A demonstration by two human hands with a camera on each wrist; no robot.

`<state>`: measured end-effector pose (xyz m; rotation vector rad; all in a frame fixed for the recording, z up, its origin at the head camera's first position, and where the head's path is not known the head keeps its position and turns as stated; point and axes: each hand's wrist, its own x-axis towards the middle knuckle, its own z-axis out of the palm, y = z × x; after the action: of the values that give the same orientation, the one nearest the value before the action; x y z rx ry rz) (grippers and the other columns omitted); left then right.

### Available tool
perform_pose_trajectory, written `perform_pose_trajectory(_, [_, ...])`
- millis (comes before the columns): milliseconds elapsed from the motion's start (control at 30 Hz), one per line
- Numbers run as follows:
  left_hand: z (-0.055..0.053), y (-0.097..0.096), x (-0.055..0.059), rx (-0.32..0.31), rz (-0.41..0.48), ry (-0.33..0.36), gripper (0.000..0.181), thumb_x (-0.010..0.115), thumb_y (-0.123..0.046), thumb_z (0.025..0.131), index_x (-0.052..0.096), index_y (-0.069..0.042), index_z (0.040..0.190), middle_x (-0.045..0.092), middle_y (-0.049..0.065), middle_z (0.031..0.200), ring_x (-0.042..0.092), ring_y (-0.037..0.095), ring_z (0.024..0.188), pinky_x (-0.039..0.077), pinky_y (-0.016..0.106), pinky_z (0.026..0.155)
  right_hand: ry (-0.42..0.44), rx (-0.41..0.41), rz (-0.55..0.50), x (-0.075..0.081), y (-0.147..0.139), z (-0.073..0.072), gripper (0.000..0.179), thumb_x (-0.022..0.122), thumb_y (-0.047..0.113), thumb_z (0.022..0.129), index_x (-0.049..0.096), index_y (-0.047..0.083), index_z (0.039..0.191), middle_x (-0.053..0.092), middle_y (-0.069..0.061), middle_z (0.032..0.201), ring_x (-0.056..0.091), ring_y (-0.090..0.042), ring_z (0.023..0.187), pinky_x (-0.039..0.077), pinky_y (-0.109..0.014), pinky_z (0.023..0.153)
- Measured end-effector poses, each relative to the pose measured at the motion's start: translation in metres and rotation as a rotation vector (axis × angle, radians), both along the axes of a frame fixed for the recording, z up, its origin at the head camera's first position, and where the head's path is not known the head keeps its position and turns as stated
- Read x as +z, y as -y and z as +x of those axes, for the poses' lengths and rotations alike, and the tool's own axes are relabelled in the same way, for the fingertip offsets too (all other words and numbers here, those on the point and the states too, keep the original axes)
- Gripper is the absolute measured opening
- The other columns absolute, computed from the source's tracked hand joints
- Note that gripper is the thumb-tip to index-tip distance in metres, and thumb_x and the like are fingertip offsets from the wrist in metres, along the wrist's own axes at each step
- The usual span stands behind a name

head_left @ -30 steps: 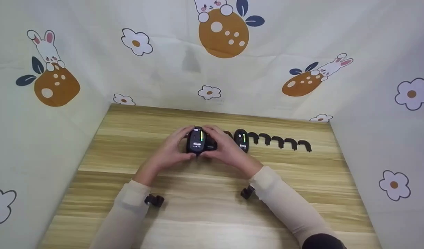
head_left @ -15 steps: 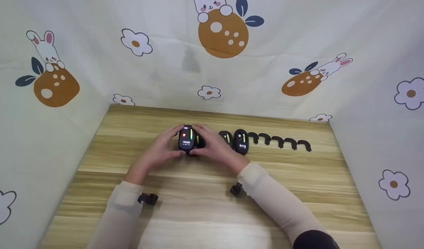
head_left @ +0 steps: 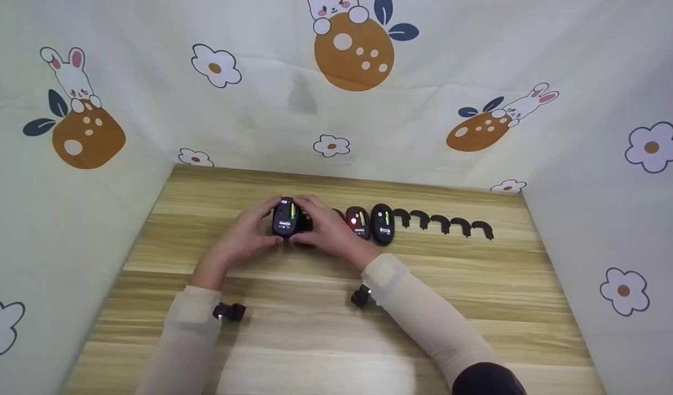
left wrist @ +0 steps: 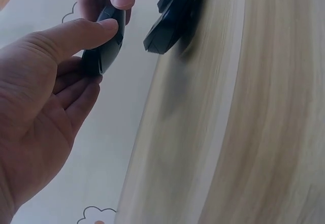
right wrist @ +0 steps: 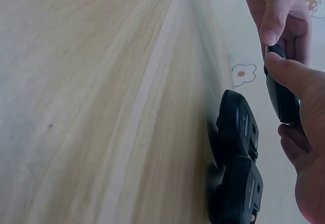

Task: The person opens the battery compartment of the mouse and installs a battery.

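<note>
A black computer mouse (head_left: 285, 218) is held up above the table, its underside with a green-yellow strip turned towards the head camera. My left hand (head_left: 243, 230) pinches its left side between thumb and fingers. On the other side my right hand (head_left: 328, 227) grips it the same way. Both wrist views show the held mouse (left wrist: 108, 46) apart from the tabletop, thumbs and fingers of both hands on it. Just right of it lie more black mice, such as one mouse (head_left: 358, 222) with a red light and another mouse (head_left: 383, 224); some are partly hidden behind my right hand.
Several black hook-shaped pieces (head_left: 440, 224) continue the row to the right. The wood-grain table (head_left: 292, 329) ends at a patterned cloth wall (head_left: 259, 120) at the back, with cloth on both sides too. In the right wrist view two mice (right wrist: 237, 127) stand close together.
Both hands have moved left together, carrying the mouse along above the row. The mouse with the red light, hidden behind my right hand before, has come into sight.
</note>
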<state>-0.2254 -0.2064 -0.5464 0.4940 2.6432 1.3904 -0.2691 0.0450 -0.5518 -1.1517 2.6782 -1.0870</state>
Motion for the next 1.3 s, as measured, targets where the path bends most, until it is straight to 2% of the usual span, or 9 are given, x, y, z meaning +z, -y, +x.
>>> perform_pose_trajectory(267, [0.0,0.006,-0.003,0.013,0.004,0.042,0.096,0.086,0.002,0.089,0.037,-0.008,0.172,0.036,0.02,0.176,0.04,0.045,0.157,0.034,0.058,0.13,0.035,-0.015,0.025,-0.005,0.009,-0.005,0.091,0.094,0.032,0.09,0.049,0.005,0.164,0.053,-0.009,0.164,0.052,-0.026,0.151,0.039,-0.037,0.128])
perform_pose_trajectory(600, [-0.002,0.016,-0.011,0.018,0.073,0.083,0.095,0.087,0.002,0.09,0.038,-0.008,0.171,0.035,0.02,0.176,0.043,0.047,0.156,0.039,0.056,0.128,0.063,-0.023,0.041,-0.009,0.02,-0.009,0.09,0.096,0.033,0.088,0.052,0.005,0.162,0.056,-0.009,0.162,0.051,-0.025,0.151,0.037,-0.037,0.129])
perform_pose_trajectory(767, [-0.005,0.021,-0.016,0.022,0.091,0.107,0.095,0.087,0.001,0.089,0.039,-0.007,0.171,0.035,0.019,0.176,0.04,0.044,0.158,0.034,0.055,0.13,0.068,-0.033,0.063,-0.013,0.024,-0.011,0.092,0.097,0.034,0.087,0.052,0.004,0.161,0.056,-0.011,0.161,0.052,-0.027,0.15,0.037,-0.037,0.129])
perform_pose_trajectory(933, [-0.01,0.024,-0.023,0.017,0.09,0.095,0.093,0.09,-0.002,0.087,0.044,-0.007,0.168,0.042,0.019,0.173,0.037,0.04,0.16,0.027,0.056,0.134,0.051,-0.041,0.077,-0.016,0.026,-0.013,0.09,0.099,0.033,0.084,0.056,0.004,0.158,0.061,-0.011,0.155,0.055,-0.027,0.146,0.039,-0.038,0.127])
perform_pose_trajectory(1100, [-0.014,0.026,-0.029,-0.007,0.11,0.08,0.091,0.092,-0.004,0.086,0.048,-0.004,0.165,0.046,0.019,0.17,0.039,0.04,0.159,0.026,0.057,0.134,0.038,-0.054,0.087,-0.019,0.026,-0.015,0.086,0.1,0.033,0.082,0.06,0.006,0.153,0.066,-0.009,0.149,0.056,-0.026,0.143,0.039,-0.039,0.127])
perform_pose_trajectory(1300, [-0.015,0.026,-0.033,-0.001,0.117,0.093,0.091,0.093,-0.002,0.085,0.05,-0.005,0.164,0.048,0.019,0.169,0.04,0.04,0.158,0.026,0.057,0.134,0.038,-0.045,0.09,-0.02,0.028,-0.016,0.084,0.101,0.032,0.08,0.063,0.007,0.15,0.068,-0.006,0.143,0.058,-0.024,0.138,0.041,-0.038,0.124])
